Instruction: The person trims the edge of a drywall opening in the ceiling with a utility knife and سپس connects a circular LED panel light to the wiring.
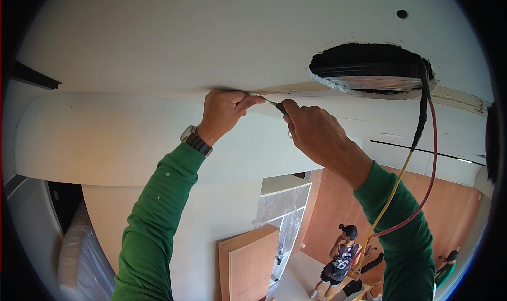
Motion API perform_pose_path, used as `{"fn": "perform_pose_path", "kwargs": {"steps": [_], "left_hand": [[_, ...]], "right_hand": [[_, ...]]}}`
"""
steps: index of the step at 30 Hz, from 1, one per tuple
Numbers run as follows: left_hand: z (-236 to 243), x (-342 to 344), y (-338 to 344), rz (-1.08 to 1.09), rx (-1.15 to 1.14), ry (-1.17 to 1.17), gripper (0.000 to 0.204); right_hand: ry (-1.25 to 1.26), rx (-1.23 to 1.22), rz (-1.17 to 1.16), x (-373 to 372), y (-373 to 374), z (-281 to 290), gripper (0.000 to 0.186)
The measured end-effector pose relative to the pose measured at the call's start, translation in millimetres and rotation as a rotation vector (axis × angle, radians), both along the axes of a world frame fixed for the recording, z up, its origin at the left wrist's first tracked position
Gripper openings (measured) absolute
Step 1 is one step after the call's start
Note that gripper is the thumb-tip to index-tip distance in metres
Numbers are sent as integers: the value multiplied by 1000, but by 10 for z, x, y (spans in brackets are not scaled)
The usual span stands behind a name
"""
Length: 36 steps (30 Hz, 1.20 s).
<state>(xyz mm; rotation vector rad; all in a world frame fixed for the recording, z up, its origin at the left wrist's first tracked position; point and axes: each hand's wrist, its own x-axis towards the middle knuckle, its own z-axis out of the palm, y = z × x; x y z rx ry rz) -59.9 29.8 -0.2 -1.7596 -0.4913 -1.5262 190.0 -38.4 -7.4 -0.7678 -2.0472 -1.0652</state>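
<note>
Under a white ceiling (158,36) with an oval cutout (364,55) trailing a red cable (435,137) and a yellow cable (394,190), reaching up with both arms to a narrow beige recess (288,89). Gripping a slim dark-handled tool (280,107) in the right hand (319,126), apparently wrapping the handle for control, and aiming its thin metal tip just below the recess, between both hands. Pinching narrowly with the left hand (224,110) right beside that tip, probably for steadying, without clearly showing anything between thumb and forefinger.
</note>
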Motion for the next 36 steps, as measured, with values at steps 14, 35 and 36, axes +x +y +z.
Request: {"fn": "perform_pose_path", "kwargs": {"steps": [14,35,36], "left_hand": [[-212,306,-56,-138,-19,-112,19],[-183,254,-22,-42,295,-44,8],[-187,268,-12,-50,294,-47,8]], "right_hand": [[25,154,27,60,134,-52,16],[68,54,-150,-121,97,12,23],[56,74,-148,-123,120,1,22]]}}
